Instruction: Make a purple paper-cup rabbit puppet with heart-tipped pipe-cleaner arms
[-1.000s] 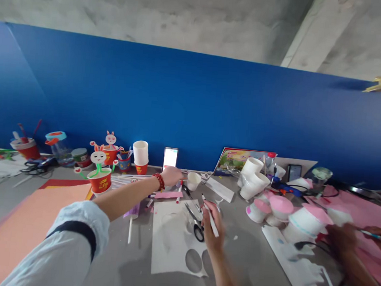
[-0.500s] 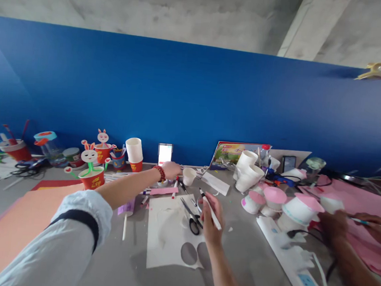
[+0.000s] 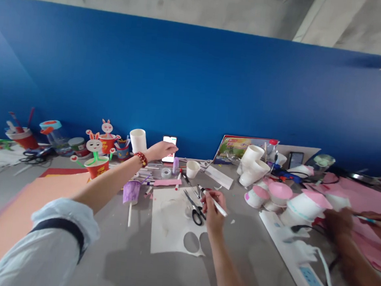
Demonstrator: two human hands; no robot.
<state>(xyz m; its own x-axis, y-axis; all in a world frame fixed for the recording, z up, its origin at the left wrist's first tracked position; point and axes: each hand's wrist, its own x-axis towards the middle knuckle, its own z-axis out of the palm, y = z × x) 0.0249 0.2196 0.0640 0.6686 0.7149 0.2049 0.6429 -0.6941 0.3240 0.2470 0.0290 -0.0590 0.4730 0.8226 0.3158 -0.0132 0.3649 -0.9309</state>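
My left hand (image 3: pixel 161 151) reaches far forward, its fingers stretched out over the lit screen of a phone (image 3: pixel 169 142) leaning on the blue wall. It holds nothing; I cannot tell whether a fingertip touches the screen. A white marker (image 3: pixel 220 208) with a black tip is gripped in my right hand (image 3: pixel 214 209), above the table. Just left of that hand lie black-handled scissors (image 3: pixel 197 217) on a white paper sheet (image 3: pixel 160 238) with round holes cut in it. Past the sheet stands a small white paper cup (image 3: pixel 192 169). A purple-coloured cup (image 3: pixel 131 192) with a white stick lies on the left.
Rabbit-decorated red cups (image 3: pixel 97 167) and orange paper (image 3: pixel 31 205) occupy the left side. Stacked white cups (image 3: pixel 253 166), pink-topped cups (image 3: pixel 308 204) and a power strip (image 3: pixel 292 254) stand right. A co-worker's hands (image 3: pixel 335 224) hold a cup and a pen there.
My left hand has lifted from the tabletop before the phone and moved left, up to its screen, uncovering a tape roll and purple tube. My right hand still holds the marker. The view has shifted slightly.
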